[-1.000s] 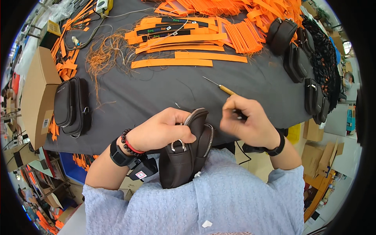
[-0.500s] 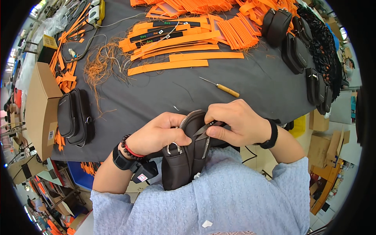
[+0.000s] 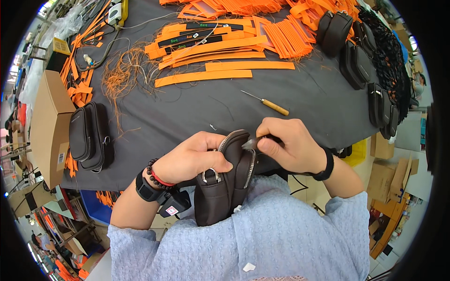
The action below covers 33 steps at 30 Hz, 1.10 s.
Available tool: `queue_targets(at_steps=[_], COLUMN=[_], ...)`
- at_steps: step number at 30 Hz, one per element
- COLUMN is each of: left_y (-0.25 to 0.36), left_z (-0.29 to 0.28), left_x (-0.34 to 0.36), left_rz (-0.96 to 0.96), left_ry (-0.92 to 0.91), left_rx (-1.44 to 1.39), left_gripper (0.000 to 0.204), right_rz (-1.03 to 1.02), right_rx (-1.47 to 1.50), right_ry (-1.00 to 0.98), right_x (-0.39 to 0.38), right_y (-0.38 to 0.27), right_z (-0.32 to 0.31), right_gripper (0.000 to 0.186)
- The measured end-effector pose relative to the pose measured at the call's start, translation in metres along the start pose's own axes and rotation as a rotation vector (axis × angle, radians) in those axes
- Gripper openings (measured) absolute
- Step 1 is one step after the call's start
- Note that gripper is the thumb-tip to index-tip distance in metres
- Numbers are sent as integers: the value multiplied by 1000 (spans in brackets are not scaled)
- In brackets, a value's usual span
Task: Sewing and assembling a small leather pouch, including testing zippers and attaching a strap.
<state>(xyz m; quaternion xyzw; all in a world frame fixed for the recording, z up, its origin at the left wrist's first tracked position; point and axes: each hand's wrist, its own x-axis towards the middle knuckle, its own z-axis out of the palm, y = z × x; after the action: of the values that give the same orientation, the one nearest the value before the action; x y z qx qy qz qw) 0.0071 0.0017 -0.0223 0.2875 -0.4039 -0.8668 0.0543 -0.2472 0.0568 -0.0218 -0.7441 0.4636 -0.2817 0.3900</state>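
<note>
My left hand [image 3: 192,157] is closed around a small dark brown zipped pouch [image 3: 213,203], tilted upright against my front. Its thumb presses beside a metal D-ring [image 3: 211,175] on the pouch's side. A silver zip curves over the top, and another zip [image 3: 251,171] runs down the front pocket. My right hand [image 3: 290,145] is closed around small dark thread snips [image 3: 252,143]. Their blades, smeared by motion, are at the upper edge of the front pocket; whether they touch it I cannot tell.
A wooden-handled awl [image 3: 274,107] lies on the dark cloth beyond my hands. Orange strips [image 3: 204,77] and stacked orange pieces [image 3: 288,40] lie farther back. Similar pouches stand at the left [image 3: 89,136] and right [image 3: 354,65]. A cardboard box [image 3: 51,107] borders the left side.
My right hand has moved slightly right and up, drawing the snips back from the middle of the pouch. The left hand still grips the pouch in nearly the same place.
</note>
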Motion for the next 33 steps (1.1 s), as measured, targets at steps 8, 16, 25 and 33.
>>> queue_targets(at_steps=[8, 16, 25, 33], left_y=[-7, 3, 35, 20], left_z=[-1, 15, 33, 25], left_x=[0, -20, -65, -62], left_rz=[52, 155, 750, 743], left_ry=[-7, 204, 462, 402], left_rx=[8, 138, 486, 277], left_gripper=[20, 30, 26, 24], right_rz=[-120, -375, 261, 255], right_rx=[18, 501, -110, -504], right_ry=[-7, -258, 457, 587], right_x=[-9, -18, -8, -23], right_y=[-21, -8, -6, 80], right_z=[-1, 2, -7, -25], right_gripper=[39, 16, 33, 49])
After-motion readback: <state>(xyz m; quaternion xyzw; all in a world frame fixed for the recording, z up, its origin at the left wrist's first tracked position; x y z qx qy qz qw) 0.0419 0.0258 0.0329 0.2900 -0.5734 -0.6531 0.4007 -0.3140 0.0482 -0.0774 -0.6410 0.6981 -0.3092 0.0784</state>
